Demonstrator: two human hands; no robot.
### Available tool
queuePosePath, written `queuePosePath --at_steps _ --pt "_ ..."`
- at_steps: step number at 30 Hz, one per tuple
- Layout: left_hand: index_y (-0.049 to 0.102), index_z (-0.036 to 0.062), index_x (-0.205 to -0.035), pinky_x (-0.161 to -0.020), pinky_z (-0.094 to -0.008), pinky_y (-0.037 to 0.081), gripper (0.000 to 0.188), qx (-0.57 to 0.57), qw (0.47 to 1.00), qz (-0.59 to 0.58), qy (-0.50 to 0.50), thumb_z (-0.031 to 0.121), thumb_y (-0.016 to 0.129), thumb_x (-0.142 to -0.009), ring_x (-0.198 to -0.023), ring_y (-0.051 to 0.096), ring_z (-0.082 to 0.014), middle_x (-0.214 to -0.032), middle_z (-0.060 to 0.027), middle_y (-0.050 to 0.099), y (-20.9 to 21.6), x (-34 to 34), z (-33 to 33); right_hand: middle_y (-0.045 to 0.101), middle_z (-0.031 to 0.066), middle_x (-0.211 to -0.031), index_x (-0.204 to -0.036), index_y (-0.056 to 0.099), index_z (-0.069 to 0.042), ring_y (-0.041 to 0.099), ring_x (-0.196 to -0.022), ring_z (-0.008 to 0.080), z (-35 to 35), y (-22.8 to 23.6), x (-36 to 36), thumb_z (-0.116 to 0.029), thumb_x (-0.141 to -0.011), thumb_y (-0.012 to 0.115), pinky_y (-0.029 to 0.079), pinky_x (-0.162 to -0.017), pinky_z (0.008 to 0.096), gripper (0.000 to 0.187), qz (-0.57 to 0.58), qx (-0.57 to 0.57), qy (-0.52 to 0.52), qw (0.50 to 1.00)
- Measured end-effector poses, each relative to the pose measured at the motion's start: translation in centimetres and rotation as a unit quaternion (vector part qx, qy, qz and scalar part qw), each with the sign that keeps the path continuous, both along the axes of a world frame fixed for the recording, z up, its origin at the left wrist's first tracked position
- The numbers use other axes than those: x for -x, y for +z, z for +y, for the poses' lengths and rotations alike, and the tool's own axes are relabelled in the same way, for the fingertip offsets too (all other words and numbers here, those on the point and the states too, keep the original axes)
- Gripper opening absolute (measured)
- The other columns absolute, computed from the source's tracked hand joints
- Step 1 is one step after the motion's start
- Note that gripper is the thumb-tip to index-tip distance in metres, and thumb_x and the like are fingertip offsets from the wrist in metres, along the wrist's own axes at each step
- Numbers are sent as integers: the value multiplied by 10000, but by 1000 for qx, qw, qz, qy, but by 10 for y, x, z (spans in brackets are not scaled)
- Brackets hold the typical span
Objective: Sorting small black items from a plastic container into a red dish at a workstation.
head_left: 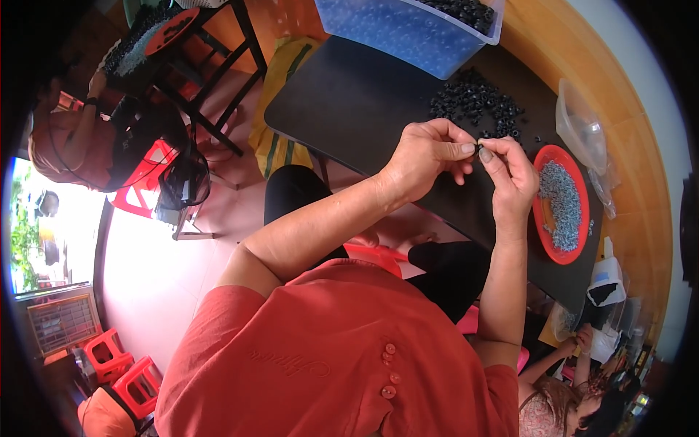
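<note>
My left hand (424, 159) and my right hand (513, 173) meet above the dark table, fingertips almost touching. Between them sits a small black part (478, 148), pinched by thumb and finger on both sides; its exact shape is mostly covered by the fingertips. Just beyond my hands lies a loose heap of small black ring-like parts (477, 102). To the right of my right hand, a red oval plate (539, 218) bears a pile of tiny grey-blue pieces (562, 207).
A clear blue bin (408, 36) of black parts stands at the table's (342, 102) far side. A clear plastic container (579, 120) leans near the wall. Co-workers sit at left (73, 146) and lower right (561, 397). Red stools (135, 386) stand lower left.
</note>
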State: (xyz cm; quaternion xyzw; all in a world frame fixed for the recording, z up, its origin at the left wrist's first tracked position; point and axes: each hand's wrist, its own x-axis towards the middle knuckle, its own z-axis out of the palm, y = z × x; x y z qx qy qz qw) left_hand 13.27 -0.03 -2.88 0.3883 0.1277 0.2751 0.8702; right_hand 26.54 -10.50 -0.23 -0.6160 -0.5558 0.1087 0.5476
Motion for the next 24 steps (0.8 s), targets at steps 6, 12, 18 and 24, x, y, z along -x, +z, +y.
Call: queuePosePath --at_steps 6,12,18,24 --pt "610 -53 -967 -625 -328 547 91 -13 1000 8 2 29 624 -930 -734 656 -209 -875 -131 644 1 1 0 607 26 -839 -949 644 23 570 -786 102 2 -2 1 -29 -909 633 442 -717 224 67 -6 -8 -1 1000" --pt "611 -50 -967 -624 -331 540 89 9 1000 1 -4 34 610 -939 -738 653 -215 -876 -135 645 0 0 1 616 32 -834 -973 649 22 572 -771 106 1 1 3 -28 -906 632 444 -703 230 86 -67 -21 -18 997" --pt "612 -45 -981 -650 -348 523 103 63 997 -21 -24 51 585 -952 -756 648 -232 -895 -150 649 -2 0 7 625 41 -849 -1042 663 16 578 -771 114 0 3 9 -28 -904 629 456 -696 239 149 -89 -27 -18 995" --pt "613 -43 -979 -655 -348 517 102 78 996 -38 -35 51 587 -948 -755 651 -244 -885 -152 647 -5 0 8 636 56 -865 -1055 664 12 582 -759 127 2 0 10 -19 -909 617 460 -686 245 156 -134 -45 -25 990"
